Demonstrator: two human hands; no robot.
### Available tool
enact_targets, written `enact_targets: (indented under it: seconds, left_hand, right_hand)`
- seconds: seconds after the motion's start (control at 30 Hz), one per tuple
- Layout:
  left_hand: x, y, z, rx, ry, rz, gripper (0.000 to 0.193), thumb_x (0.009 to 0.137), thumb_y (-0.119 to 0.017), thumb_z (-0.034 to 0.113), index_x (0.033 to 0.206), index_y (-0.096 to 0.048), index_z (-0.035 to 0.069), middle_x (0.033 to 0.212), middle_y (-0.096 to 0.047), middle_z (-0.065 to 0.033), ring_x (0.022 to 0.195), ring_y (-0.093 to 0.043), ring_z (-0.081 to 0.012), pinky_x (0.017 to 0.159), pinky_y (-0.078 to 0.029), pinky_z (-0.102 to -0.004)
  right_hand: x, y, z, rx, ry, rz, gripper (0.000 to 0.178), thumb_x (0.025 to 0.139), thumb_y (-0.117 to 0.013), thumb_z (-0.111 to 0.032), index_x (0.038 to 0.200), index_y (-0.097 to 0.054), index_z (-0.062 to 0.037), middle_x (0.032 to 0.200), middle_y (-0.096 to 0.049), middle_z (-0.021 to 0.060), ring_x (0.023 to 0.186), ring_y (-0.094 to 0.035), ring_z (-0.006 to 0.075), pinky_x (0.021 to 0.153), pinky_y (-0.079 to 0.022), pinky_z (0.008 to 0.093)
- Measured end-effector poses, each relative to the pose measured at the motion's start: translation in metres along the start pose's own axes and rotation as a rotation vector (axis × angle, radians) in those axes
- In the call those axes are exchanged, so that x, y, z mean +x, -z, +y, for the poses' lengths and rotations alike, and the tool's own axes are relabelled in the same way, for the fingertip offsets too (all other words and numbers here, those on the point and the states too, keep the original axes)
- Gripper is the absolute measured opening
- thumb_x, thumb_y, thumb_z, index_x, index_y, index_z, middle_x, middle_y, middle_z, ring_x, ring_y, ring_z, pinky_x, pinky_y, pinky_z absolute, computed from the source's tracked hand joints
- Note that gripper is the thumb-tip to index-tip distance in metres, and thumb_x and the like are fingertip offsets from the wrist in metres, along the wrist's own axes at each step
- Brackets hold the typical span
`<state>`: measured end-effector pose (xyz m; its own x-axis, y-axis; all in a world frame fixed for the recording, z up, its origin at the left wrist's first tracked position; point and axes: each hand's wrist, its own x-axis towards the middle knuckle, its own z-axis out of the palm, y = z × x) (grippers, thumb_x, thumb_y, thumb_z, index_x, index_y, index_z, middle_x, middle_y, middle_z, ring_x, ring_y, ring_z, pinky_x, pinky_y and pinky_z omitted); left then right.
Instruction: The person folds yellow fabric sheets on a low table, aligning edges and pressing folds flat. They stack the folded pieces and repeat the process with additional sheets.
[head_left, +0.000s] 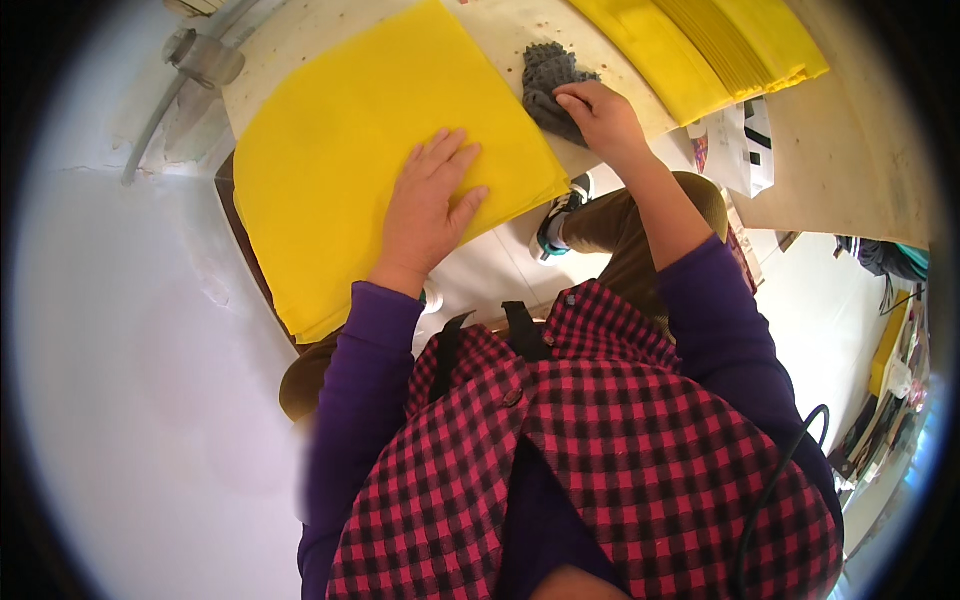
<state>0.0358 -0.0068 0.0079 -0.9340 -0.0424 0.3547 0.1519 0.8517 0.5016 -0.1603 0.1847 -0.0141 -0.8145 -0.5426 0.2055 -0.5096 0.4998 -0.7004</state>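
A large yellow sheet (320, 170), seemingly the top of a thin stack, covers the left part of the pale wooden table. On it my left hand (428, 205) lies flat, fingers stretched out and holding nothing. Just past the sheet's right edge is a crumpled dark grey cloth (546, 78), bunched up on the table. My right hand (608, 122) is closed in a pinch at the near right side of this cloth; the tips of the lower fingers are hidden.
Folded yellow sheets (700, 50) lie in a thick pile at the far right of the table (490, 22). A white printed bag (738, 150) hangs below them. Pipework (203, 58) runs along the wall at the far left. My knees are under the near edge.
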Motion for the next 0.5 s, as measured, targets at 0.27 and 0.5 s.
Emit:
enact_targets:
  seconds: [0.27,0.5]
  left_hand:
    - [0.001,-0.001,-0.002,-0.014,-0.010,0.000,0.043,0.085,-0.064,0.023,0.124,-0.057,0.006,0.135,-0.051,-0.0143,0.129,-0.043,-0.0341,0.109,-0.030,-0.0465]
    - [0.002,0.000,0.000,0.020,-0.005,-0.007,0.044,0.086,-0.063,0.024,0.125,-0.057,0.006,0.136,-0.051,-0.0139,0.130,-0.043,-0.0336,0.110,-0.029,-0.0470]
  right_hand:
    - [-0.066,0.010,-0.030,0.315,-0.136,-0.123,0.039,0.081,-0.072,-0.014,0.118,-0.061,-0.0054,0.101,-0.059,0.0036,0.080,-0.051,0.0109,0.075,-0.046,0.0242]
    - [-0.073,-0.013,-0.042,0.358,-0.264,-0.094,0.049,0.082,-0.072,-0.020,0.124,-0.055,-0.0005,0.110,-0.059,0.0082,0.090,-0.057,0.0150,0.083,-0.048,0.0277]
